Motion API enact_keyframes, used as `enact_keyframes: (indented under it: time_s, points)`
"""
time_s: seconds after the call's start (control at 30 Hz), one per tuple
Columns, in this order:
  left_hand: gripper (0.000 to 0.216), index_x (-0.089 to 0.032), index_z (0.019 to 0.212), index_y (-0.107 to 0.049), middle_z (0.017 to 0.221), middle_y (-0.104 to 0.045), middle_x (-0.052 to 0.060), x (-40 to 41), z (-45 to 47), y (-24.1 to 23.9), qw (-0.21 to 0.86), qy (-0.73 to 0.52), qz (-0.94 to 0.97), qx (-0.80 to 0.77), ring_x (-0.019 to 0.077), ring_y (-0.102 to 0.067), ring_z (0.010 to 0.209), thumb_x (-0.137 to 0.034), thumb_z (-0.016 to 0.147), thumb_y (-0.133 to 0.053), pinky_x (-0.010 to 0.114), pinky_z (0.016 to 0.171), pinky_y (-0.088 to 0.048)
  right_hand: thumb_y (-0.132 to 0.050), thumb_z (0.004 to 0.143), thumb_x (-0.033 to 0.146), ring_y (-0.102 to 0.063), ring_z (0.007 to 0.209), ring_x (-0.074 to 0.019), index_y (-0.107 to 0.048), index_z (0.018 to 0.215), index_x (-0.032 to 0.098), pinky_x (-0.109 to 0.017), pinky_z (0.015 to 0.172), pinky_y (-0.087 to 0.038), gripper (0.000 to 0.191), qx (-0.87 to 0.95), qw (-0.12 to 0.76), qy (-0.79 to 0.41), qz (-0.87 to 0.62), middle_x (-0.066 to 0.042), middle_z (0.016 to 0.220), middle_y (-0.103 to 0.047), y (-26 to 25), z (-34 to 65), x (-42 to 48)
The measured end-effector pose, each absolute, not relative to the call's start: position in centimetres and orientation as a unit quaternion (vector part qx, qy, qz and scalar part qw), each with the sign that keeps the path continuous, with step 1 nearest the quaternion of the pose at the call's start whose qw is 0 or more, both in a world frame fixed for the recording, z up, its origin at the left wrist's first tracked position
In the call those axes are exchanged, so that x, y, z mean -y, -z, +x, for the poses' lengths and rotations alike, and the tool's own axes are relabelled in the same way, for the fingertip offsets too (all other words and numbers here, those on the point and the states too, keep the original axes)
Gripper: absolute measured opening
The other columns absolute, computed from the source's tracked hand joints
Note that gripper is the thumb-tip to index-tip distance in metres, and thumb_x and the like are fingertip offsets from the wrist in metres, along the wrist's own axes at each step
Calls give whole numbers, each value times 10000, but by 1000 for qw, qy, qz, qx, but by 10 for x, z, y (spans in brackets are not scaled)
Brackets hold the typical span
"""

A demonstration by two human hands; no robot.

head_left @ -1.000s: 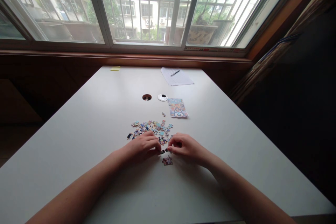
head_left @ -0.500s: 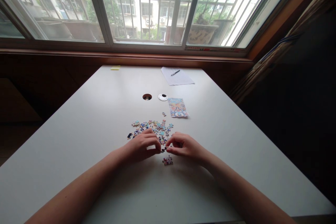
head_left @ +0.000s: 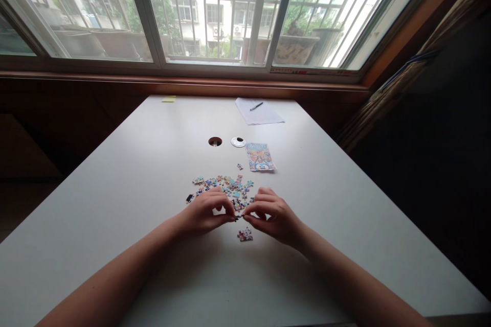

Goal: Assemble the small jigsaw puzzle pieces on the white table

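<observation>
Left hand point(head_left: 207, 213) and right hand point(head_left: 273, 215) pinch one puzzle piece point(head_left: 238, 218) between closed fingertips; print on the picture card point(head_left: 260, 157) is too small to read

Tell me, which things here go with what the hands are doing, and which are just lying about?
In hand: left hand, right hand, the puzzle piece pinched between them, loose puzzle pieces, small joined cluster, colourful picture card.
Lying about: paper sheet, pen on it, yellow sticky note, round white cap.
</observation>
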State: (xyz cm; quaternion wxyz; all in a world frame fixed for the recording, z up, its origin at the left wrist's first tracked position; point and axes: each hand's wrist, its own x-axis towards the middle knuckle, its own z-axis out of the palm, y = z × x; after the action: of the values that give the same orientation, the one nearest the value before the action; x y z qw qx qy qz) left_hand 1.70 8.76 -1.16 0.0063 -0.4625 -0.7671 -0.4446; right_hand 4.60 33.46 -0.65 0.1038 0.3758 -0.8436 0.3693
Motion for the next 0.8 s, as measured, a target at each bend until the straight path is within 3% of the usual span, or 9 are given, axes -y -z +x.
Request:
enact_keyframes:
  time_s: [0.37, 0.63, 0.8]
  points:
    - [134, -190, 861, -683, 832, -711, 36, -80, 17, 4, -33, 458, -434, 775, 162, -585, 789, -313, 909, -702, 299, 768, -456, -655, 922, 260, -466, 657, -171, -712, 870, 229, -343, 728, -401, 83, 836, 174, -378, 358, 6, 602, -545, 0, 46, -343]
    - [89, -186, 860, -630, 821, -686, 45, -75, 14, 5, -35, 373, -514, 772, 175, -560, 810, -185, 941, -593, 316, 794, -426, -605, 972, 298, -486, 719, -178, -714, 916, 206, -346, 772, -406, 153, 857, 107, -375, 336, -24, 698, -612, 9, 39, -343]
    - [65, -194, 876, -620, 840, -680, 38, -71, 9, 11, -44, 341, -520, 781, 177, -539, 820, -179, 931, -587, 315, 809, -420, -623, 964, 337, -474, 684, -167, -723, 858, 194, -321, 715, -381, 204, 859, 82, -355, 359, -25, 672, -611, 20, 33, -344]
